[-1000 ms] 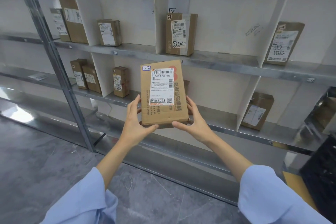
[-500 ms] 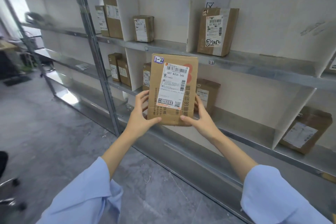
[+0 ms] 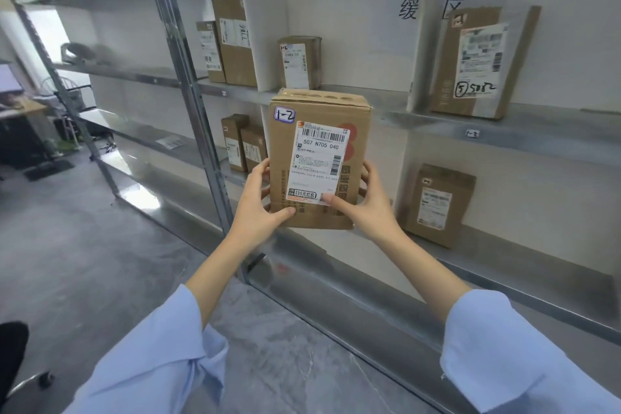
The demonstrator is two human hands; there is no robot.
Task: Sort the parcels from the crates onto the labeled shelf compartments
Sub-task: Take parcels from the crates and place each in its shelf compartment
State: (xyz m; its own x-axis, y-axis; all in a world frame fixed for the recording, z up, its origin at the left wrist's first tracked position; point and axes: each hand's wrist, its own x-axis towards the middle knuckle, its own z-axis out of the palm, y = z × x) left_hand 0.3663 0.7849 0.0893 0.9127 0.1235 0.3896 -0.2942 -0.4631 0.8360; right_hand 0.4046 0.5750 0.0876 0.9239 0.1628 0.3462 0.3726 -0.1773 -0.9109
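At the frame's centre, an upright cardboard parcel point(image 3: 319, 158) is held in the air before the shelf point(image 3: 537, 139). The left grip point(image 3: 258, 208) clasps its lower left edge, thumb on the front face. The right grip point(image 3: 366, 208) clasps the lower right edge likewise. Most of the parcel rises above both grips, with its "1-2" sticker point(image 3: 284, 114) at the top left corner.

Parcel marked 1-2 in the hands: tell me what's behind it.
The left hand and right hand curl fingers behind the parcel; the shelf edge passes behind its top. The compartment directly behind is covered.
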